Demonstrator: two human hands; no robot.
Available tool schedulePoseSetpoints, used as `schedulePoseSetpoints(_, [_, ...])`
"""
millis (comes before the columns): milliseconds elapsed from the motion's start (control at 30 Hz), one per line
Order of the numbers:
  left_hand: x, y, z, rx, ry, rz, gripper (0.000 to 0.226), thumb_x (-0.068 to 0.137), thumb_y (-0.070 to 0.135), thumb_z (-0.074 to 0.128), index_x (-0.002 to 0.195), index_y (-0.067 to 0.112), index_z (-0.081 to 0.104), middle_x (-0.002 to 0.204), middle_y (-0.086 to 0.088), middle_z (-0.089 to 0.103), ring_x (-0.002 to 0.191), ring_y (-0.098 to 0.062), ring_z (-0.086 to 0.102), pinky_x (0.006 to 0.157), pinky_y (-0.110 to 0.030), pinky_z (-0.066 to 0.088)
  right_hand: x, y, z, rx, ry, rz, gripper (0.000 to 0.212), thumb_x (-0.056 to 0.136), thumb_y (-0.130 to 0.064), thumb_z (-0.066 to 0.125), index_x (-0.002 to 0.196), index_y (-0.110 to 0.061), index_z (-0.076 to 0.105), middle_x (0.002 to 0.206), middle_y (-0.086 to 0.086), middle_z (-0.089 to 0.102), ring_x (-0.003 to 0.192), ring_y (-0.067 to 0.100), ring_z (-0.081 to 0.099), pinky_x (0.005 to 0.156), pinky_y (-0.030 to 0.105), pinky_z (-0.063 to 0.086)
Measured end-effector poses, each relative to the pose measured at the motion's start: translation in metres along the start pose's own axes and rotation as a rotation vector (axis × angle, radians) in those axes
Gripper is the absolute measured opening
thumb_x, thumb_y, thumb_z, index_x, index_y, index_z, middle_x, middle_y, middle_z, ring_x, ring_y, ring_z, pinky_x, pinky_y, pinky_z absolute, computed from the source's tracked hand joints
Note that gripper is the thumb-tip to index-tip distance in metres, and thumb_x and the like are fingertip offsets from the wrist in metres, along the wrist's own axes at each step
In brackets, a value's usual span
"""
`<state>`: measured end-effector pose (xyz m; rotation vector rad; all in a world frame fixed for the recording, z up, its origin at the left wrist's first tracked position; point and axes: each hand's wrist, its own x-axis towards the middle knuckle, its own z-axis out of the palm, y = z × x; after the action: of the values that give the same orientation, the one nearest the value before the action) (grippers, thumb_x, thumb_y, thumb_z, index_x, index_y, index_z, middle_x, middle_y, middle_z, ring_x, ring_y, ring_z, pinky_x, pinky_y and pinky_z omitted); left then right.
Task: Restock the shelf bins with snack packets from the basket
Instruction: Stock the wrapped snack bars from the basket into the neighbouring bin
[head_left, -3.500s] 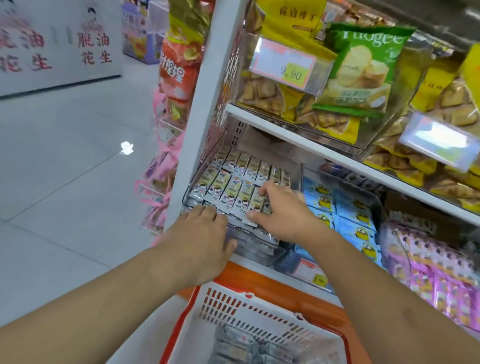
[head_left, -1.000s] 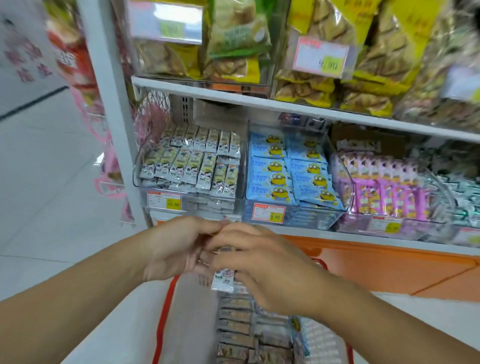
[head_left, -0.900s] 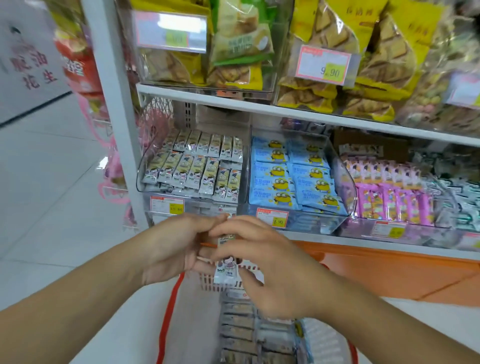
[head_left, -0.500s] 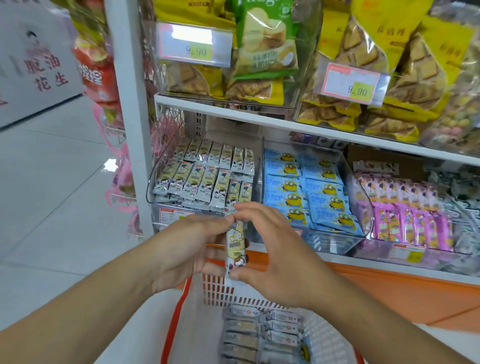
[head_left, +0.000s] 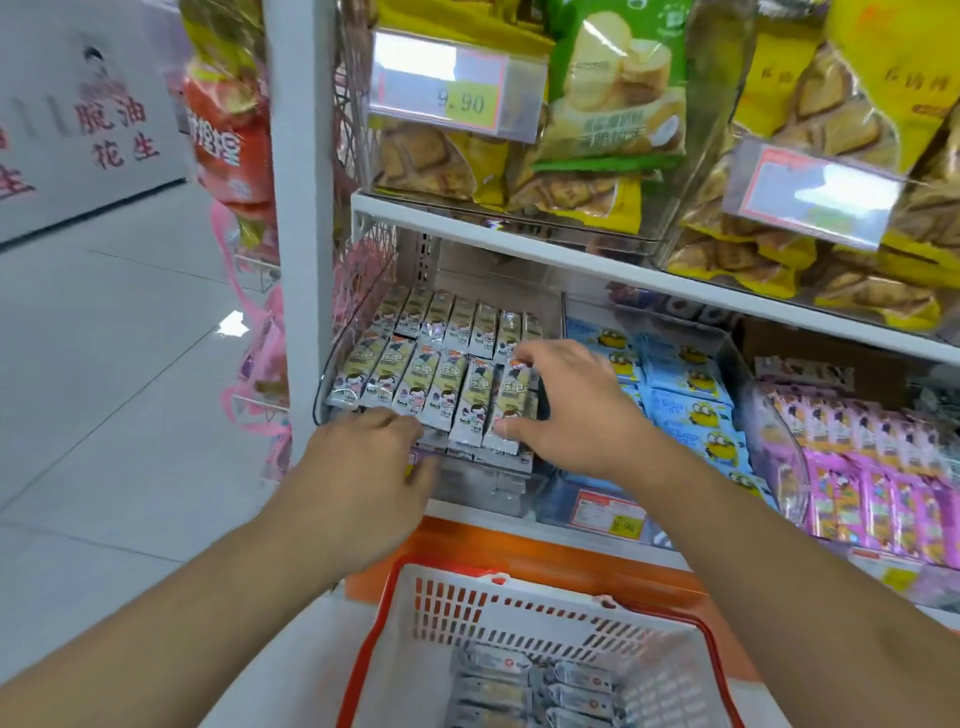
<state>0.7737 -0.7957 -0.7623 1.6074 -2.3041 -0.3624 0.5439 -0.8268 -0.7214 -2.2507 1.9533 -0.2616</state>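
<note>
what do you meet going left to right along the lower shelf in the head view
white upright → bin of grey snack packets, right hand on its right end → blue packets → pink packets

Clear bin (head_left: 332, 395) at left end of lower shelf: open top, gap beneath upper shelf board (head_left: 571, 249) admits hands. Packets (head_left: 441, 384) packed in rows nearly fill it. White upright (head_left: 301, 208) blocks left side; blue-packet bin (head_left: 675, 395) crowds right. Basket (head_left: 519, 613) open below shelf front edge.
</note>
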Motion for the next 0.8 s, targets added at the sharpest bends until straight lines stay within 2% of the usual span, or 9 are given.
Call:
schedulePoseSetpoints(133, [-0.002,-0.004,0.005,0.09,-0.052,-0.009,0.052,0.094,0.051,0.034,0.131,0.026,0.061,0.124,0.003,0.065,0.117,-0.025,0.056,0.104,-0.042,0.044,0.02,0.011,0.015,-0.058,-0.065,-0.039,0.086,0.088,-0.068,0.069,0.157,-0.032,0.033,0.166,-0.001,0.032,0.155,0.021,0.017,0.128,0.042,0.006])
schedulePoseSetpoints(233, [-0.001,-0.003,0.006,0.111,-0.052,-0.023,0.057,0.088,0.051,0.034,0.13,0.023,0.061,0.122,-0.001,0.067,0.116,-0.028,0.057,0.102,-0.044,0.045,0.026,0.017,0.019,-0.088,-0.088,-0.069,0.084,0.09,-0.067,0.065,0.158,-0.032,0.032,0.169,-0.002,0.03,0.158,0.014,0.009,0.128,0.043,-0.004])
schedulePoseSetpoints(367, [0.0,0.0,0.006,0.14,-0.08,-0.02,0.045,0.098,0.047,0.045,0.137,0.026,0.054,0.129,0.002,0.062,0.123,-0.025,0.052,0.107,-0.04,0.04,0.026,0.019,0.019,-0.139,-0.084,-0.091,0.083,0.092,-0.069,0.062,0.16,-0.032,0.031,0.17,-0.007,0.026,0.159,0.014,0.003,0.128,0.044,-0.007])
schedulePoseSetpoints(500, [-0.001,0.001,0.006,0.094,-0.051,-0.006,0.047,0.099,0.044,0.048,0.141,0.022,0.053,0.132,0.001,0.061,0.123,-0.024,0.052,0.107,-0.037,0.041,0.02,0.019,0.015,-0.097,-0.073,-0.097,0.082,0.093,-0.067,0.061,0.161,-0.031,0.032,0.171,-0.011,0.021,0.159,0.012,-0.001,0.127,0.041,-0.007])
schedulePoseSetpoints(600, [-0.008,0.006,0.001,0.006,0.009,0.014,0.046,0.1,0.038,0.051,0.143,0.021,0.052,0.137,0.001,0.058,0.126,-0.02,0.051,0.104,-0.032,0.044,0.007,0.018,0.007,-0.028,-0.02,-0.106,0.076,0.094,-0.062,0.064,0.157,-0.03,0.039,0.168,-0.011,0.028,0.158,0.013,0.007,0.129,0.042,0.002])
schedulePoseSetpoints(667, [-0.015,0.013,-0.001,-0.031,0.066,0.069,0.044,0.101,0.035,0.053,0.143,0.023,0.052,0.138,0.005,0.056,0.128,-0.016,0.05,0.102,-0.029,0.044,-0.008,0.019,0.003,0.039,0.058,-0.141,0.065,0.095,-0.057,0.066,0.149,-0.027,0.049,0.16,-0.009,0.04,0.153,0.017,0.021,0.127,0.046,0.018])
schedulePoseSetpoints(733, [-0.024,0.02,0.001,-0.056,0.09,0.128,0.039,0.1,0.033,0.054,0.138,0.027,0.055,0.133,0.01,0.057,0.124,-0.012,0.051,0.097,-0.025,0.045,-0.031,0.021,0.002,0.107,0.198,-0.209,0.044,0.096,-0.047,0.068,0.132,-0.022,0.06,0.139,-0.005,0.055,0.137,0.019,0.039,0.116,0.042,0.035])
schedulePoseSetpoints(800, [-0.033,0.026,0.011,-0.085,0.06,0.166,0.035,0.099,0.032,0.055,0.134,0.029,0.057,0.128,0.012,0.058,0.121,-0.011,0.053,0.095,-0.026,0.047,-0.058,0.023,0.005,0.152,0.317,-0.272,0.02,0.097,-0.032,0.068,0.112,-0.021,0.063,0.112,-0.008,0.057,0.111,0.015,0.049,0.098,0.033,0.043])
